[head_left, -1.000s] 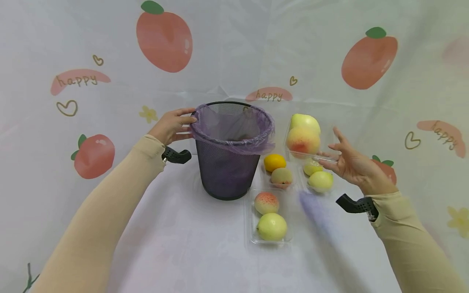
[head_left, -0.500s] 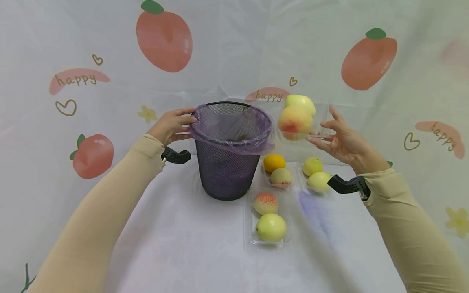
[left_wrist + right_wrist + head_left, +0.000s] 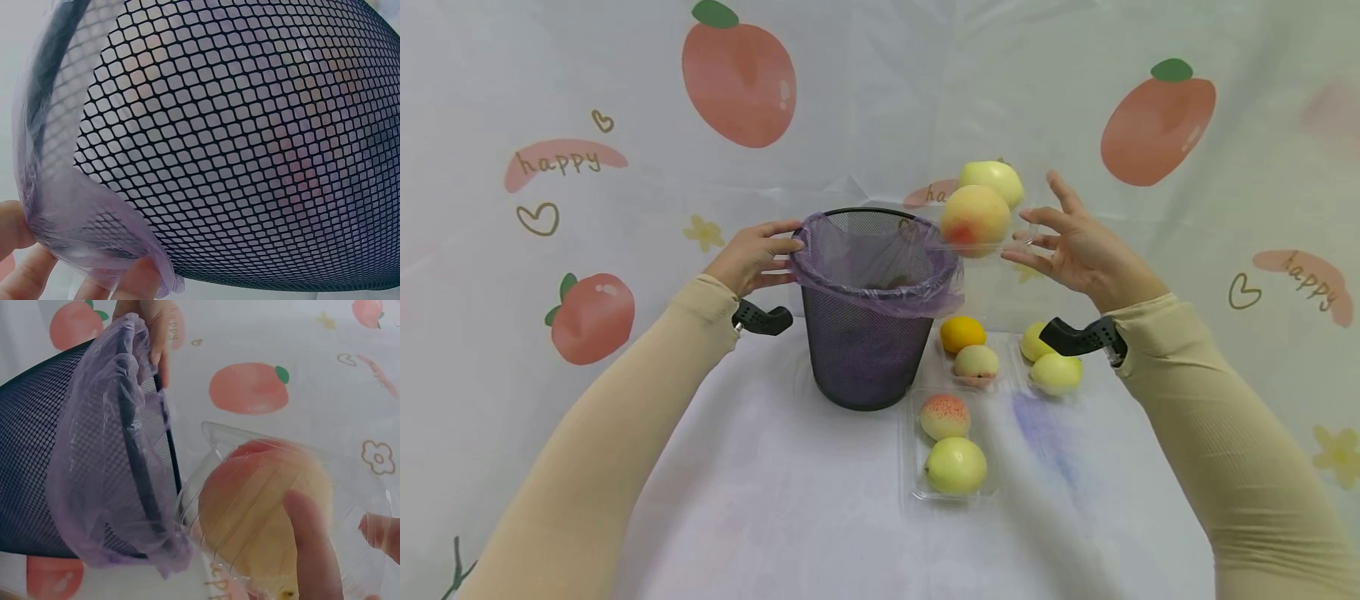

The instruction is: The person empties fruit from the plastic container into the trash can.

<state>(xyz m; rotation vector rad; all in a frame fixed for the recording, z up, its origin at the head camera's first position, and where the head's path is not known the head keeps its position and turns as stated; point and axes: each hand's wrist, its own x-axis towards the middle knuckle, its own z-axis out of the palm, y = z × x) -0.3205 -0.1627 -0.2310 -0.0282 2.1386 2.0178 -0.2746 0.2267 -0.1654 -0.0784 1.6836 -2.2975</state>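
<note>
My left hand [image 3: 748,260] grips the rim of a black mesh wastebasket [image 3: 865,358], its fingers on the purple bin liner [image 3: 898,300] folded over the edge. In the left wrist view, fingertips show on both sides of the lined rim [image 3: 94,219]. My right hand [image 3: 1090,250] holds a clear plastic container [image 3: 215,437] in the air, beside and slightly above the right of the wastebasket's rim. Inside it sit a peach [image 3: 976,218] and a yellow-green fruit [image 3: 996,181]. The right wrist view shows fingers against the container under the peach.
On the white table, a clear container [image 3: 917,487] holds a peach and a yellow-green fruit. Behind it, another has an orange-yellow fruit [image 3: 962,335] and a pale peach [image 3: 976,364]; a third holds two yellow-green fruits [image 3: 1056,373]. A printed cloth [image 3: 865,100] hangs behind.
My right hand has lifted the container of fruit up and left, from above the other containers to near the wastebasket's rim. The left hand stays on the rim.
</note>
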